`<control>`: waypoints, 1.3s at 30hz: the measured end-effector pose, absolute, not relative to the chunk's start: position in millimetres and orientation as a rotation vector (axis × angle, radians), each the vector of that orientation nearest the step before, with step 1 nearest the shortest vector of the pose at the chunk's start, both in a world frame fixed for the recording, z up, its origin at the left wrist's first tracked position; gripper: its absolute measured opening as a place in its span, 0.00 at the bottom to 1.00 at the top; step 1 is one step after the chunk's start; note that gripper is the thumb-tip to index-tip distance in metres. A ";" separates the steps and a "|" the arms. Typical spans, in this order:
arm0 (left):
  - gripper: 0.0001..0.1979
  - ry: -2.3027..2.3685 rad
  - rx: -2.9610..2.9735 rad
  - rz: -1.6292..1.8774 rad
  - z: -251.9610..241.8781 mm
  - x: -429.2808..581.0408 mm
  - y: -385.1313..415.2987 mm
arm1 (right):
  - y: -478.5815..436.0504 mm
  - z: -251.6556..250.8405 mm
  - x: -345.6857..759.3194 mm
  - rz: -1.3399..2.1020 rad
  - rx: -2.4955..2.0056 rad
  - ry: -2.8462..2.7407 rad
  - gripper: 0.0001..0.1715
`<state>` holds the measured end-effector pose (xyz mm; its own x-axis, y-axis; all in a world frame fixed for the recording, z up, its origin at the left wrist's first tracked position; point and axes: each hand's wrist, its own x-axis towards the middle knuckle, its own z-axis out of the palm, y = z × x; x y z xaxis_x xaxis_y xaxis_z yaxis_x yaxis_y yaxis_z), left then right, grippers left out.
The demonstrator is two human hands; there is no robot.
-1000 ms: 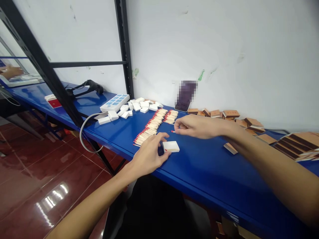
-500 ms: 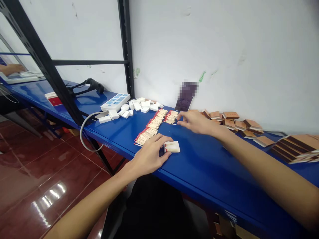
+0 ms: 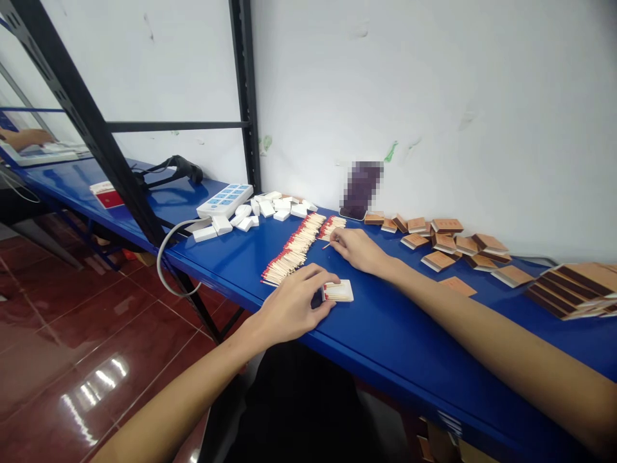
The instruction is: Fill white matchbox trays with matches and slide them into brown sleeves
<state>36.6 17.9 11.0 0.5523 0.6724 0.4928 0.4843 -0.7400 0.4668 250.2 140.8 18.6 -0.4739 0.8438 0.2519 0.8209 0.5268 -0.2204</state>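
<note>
Near the front edge of the blue table, my left hand grips a white matchbox tray by its left end, thumb and fingers on either side. Several red-tipped matches lie in that tray. My right hand pinches a single match, its red tip pointing left, just in front of a small pile of matches. A longer row of matches runs slantwise across the table, behind and left of my left hand.
White matchbox trays lie heaped beside a white power strip. Brown matchboxes are scattered at the right, with a stack beyond. A phone leans on the wall. A black shelf post stands behind; another person's hand shows far left.
My right hand has drawn back from the small match pile towards me, now with a match between its fingers. My left hand still holds the tray in nearly the same place.
</note>
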 end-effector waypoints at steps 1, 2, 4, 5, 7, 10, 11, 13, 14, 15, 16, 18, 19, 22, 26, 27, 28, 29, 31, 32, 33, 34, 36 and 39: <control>0.13 0.965 2.517 0.967 11.2 36.6 17.7 | 141.5 19.0 247.0 0.090 -1.380 -2.429 0.09; 0.13 0.968 2.519 0.961 11.4 36.7 17.6 | 142.4 19.7 244.4 0.089 -1.369 -2.429 0.09; 0.13 0.975 2.518 0.950 11.7 36.8 17.1 | 144.4 21.5 241.2 0.094 -1.330 -2.462 0.09; 0.13 0.980 2.515 0.946 11.9 37.0 16.9 | 145.4 22.3 240.5 0.096 -1.310 -2.483 0.09; 0.14 0.985 2.511 0.942 12.3 37.2 16.5 | 146.8 23.3 240.8 0.093 -1.300 -2.499 0.10; 0.14 0.986 2.508 0.935 12.9 37.5 16.2 | 147.7 22.4 242.1 0.097 -1.342 -2.469 0.11; 0.13 0.985 2.508 0.932 13.0 37.6 16.3 | 147.7 21.6 242.3 0.104 -1.360 -2.451 0.12; 0.13 0.986 2.509 0.930 13.0 37.7 16.5 | 147.7 20.3 241.8 0.131 -1.388 -2.412 0.12; 0.13 0.985 2.510 0.930 13.0 37.7 16.6 | 147.6 20.0 241.1 0.149 -1.404 -2.390 0.12; 0.13 0.985 2.510 0.931 12.9 37.7 16.8 | 147.4 20.3 240.3 0.170 -1.424 -2.367 0.12; 0.13 0.986 2.510 0.931 12.9 37.7 16.9 | 147.1 21.1 239.4 0.195 -1.445 -2.345 0.12; 0.13 0.987 2.509 0.928 13.3 37.8 16.9 | 146.2 24.4 238.1 0.244 -1.491 -2.314 0.12; 0.13 0.988 2.510 0.927 13.6 37.7 16.8 | 145.4 26.9 238.1 0.266 -1.508 -2.317 0.12; 0.13 0.987 2.512 0.921 15.0 37.5 16.5 | 141.0 36.1 242.1 0.308 -1.522 -2.422 0.11; 0.14 0.993 2.506 0.931 15.4 37.1 16.6 | 129.2 50.5 254.4 0.356 -1.471 -2.640 0.09; 0.15 0.998 2.501 0.939 15.2 37.0 16.8 | 125.6 54.3 257.6 0.362 -1.471 -2.659 0.10; 0.15 1.005 2.498 0.943 14.9 37.0 17.0 | 122.2 58.1 260.3 0.368 -1.476 -2.661 0.10; 0.16 1.012 2.495 0.947 14.6 37.0 17.2 | 119.1 61.7 262.6 0.373 -1.482 -2.652 0.11; 0.16 1.028 2.495 0.951 14.3 37.0 17.4 | 114.2 67.9 265.4 0.390 -1.473 -2.638 0.13; 0.16 1.035 2.497 0.952 14.2 37.1 17.4 | 112.6 69.9 265.8 0.408 -1.452 -2.644 0.14; 0.15 1.040 2.500 0.951 14.3 37.1 17.3 | 111.4 71.2 265.6 0.431 -1.425 -2.659 0.16; 0.15 1.043 2.503 0.949 14.5 37.2 17.1 | 110.7 71.6 264.8 0.455 -1.396 -2.681 0.18; 0.15 1.047 2.508 0.945 14.8 37.1 16.7 | 109.8 70.3 262.1 0.501 -1.351 -2.739 0.21; 0.15 1.045 2.513 0.941 14.7 36.9 16.5 | 108.8 66.9 257.3 0.576 -1.330 -2.806 0.16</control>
